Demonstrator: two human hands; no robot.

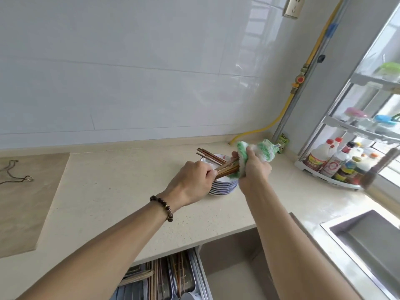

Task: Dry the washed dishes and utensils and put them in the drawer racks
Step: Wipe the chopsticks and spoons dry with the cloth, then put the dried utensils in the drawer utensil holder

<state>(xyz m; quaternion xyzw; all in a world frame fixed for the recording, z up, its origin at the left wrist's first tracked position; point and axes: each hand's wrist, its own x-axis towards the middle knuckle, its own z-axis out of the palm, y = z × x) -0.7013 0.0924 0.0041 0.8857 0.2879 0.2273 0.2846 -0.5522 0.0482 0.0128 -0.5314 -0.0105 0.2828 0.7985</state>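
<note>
My left hand grips one end of a bundle of brown wooden chopsticks. My right hand holds a green and white cloth wrapped round the other end of that bundle. More chopsticks lie across the top bowl of a stack of white bowls on the beige counter, right under both hands. Below the counter edge an open drawer rack holds chopsticks and metal trays.
A steel sink is sunk into the counter at the right. A white corner shelf with sauce bottles stands by the window. A yellow gas hose runs down the tiled wall. A thin cord lies at the far left.
</note>
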